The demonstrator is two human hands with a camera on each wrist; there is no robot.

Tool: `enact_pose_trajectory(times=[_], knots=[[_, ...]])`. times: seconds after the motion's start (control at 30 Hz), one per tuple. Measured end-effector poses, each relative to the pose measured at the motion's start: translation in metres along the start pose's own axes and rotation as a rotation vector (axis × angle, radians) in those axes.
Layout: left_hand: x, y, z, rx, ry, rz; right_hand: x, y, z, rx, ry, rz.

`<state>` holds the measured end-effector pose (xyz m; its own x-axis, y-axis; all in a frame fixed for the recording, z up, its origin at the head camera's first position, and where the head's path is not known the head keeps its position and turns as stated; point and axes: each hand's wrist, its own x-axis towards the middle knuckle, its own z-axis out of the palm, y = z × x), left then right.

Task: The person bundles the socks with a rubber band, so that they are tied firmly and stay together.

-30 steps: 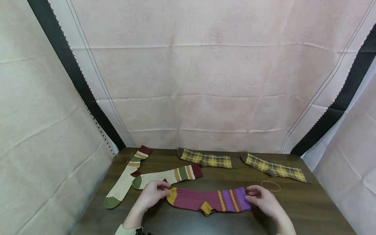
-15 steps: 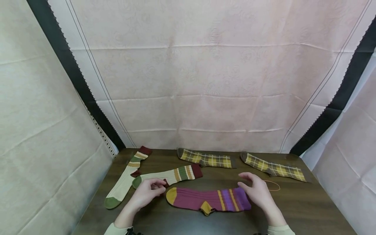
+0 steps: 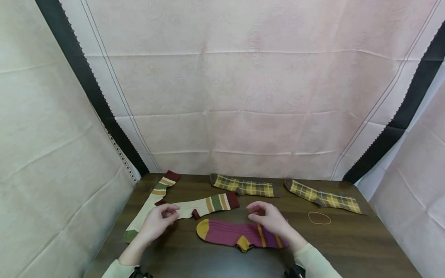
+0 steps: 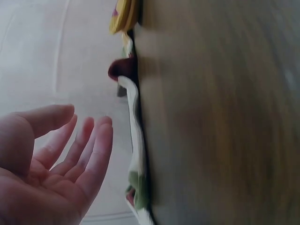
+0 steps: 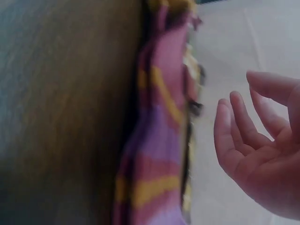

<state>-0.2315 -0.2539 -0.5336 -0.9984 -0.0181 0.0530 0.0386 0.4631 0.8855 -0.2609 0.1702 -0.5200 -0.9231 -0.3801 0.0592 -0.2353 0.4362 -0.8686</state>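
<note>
A maroon and purple sock (image 3: 226, 233) with yellow toe, heel and stripes lies flat near the front of the table. Over its purple cuff end hovers my right hand (image 3: 271, 221), holding nothing, its fingers relaxed in the right wrist view. My left hand (image 3: 157, 223) is raised in front of two cream socks and hides part of them; the left wrist view shows its loose fingers with nothing between them. One cream sock (image 3: 205, 206), with green and tan stripes and a maroon cuff, lies crosswise; the other cream sock (image 3: 145, 210) slants at the left.
Two yellow plaid socks lie along the back: one plaid sock (image 3: 243, 186) in the middle, another plaid sock (image 3: 325, 196) to the right. A thin orange loop (image 3: 320, 218) rests on the dark wooden table (image 3: 361, 247). Pale cloth walls (image 3: 243, 96) enclose the table's back and sides.
Both hands have left the ends of the maroon and purple sock. My left hand has moved left; my right hand has moved left, over the sock. The socks stay in place.
</note>
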Motion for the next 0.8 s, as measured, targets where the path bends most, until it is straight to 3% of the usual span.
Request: enact_pose_trajectory(times=[0.27,0.6,0.8], knots=[[0.000,-0.006,-0.018,0.016,0.075,0.010,0.019,-0.003,0.023,0.087,-0.058,0.056],[-0.001,-0.015,-0.036,0.096,0.123,0.023,0.032,-0.009,0.041,0.054,-0.088,0.033],[0.000,-0.020,-0.048,0.139,0.101,0.018,0.046,-0.008,0.044,-0.033,-0.050,0.034]])
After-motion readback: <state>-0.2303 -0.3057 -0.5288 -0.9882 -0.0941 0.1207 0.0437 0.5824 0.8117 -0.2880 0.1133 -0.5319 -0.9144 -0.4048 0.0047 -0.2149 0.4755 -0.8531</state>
